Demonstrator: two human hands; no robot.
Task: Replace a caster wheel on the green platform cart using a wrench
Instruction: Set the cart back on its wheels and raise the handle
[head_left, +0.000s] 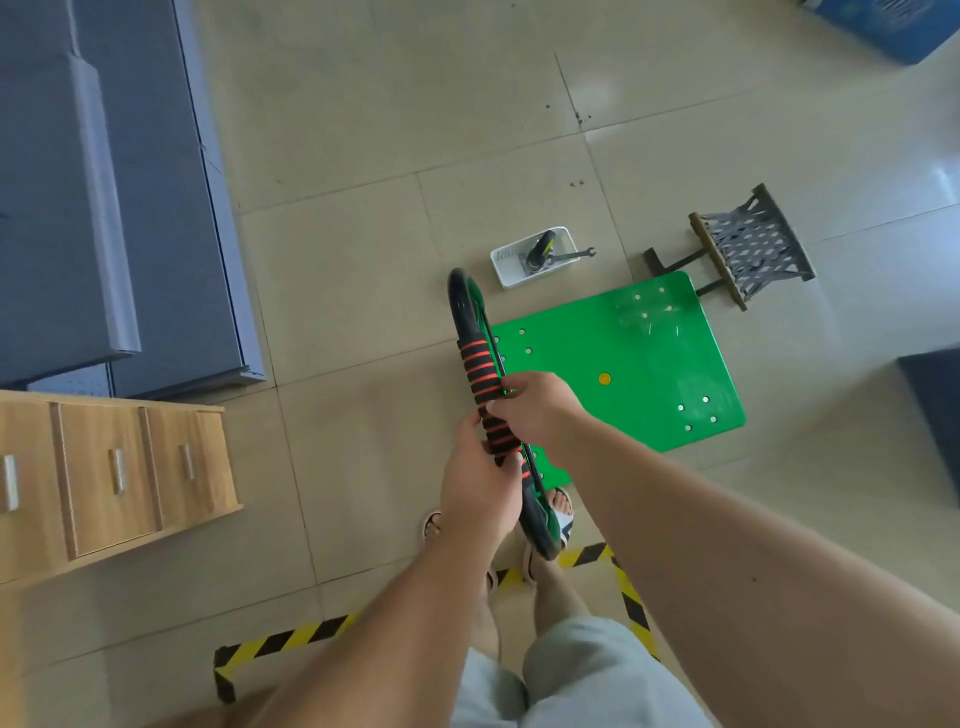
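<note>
"Gripping the handle (480, 374) with both hands, is that it?"

"Yes. The person stands at the near-left end of the green platform cart (613, 364), where the black handle rises from the deck. The left hand (478, 483) has its fingers curled round the lower end of the red-and-black striped foam grip. The right hand (537, 410) is wrapped round the same grip just above it, knuckles up. The two hands are close to touching."

"And the cart itself?"

"Its deck lies flat on the tiled floor (363, 156), with clusters of small bolt holes near the corners and a yellow dot near the middle. I cannot tell which face is up."

"Where are the wheel and the wrench?"

"A white tray (506, 265) sits just beyond the cart's far edge. The caster wheel (540, 252) is in it, black wheel uppermost. The wrench (574, 254) lies with one end in the tray and the other jutting out over the rim."

"Anything else around the cart?"

"A small stool (753, 247) with a woven seat is just off the cart's far-right corner. Well to the cart's left are a wooden drawer unit (104, 467) and a blue-grey cabinet (130, 208). On the cart's near side, the person's sandalled feet (561, 506) are by its edge, with yellow-and-black tape (291, 636) on the floor behind them."
</note>
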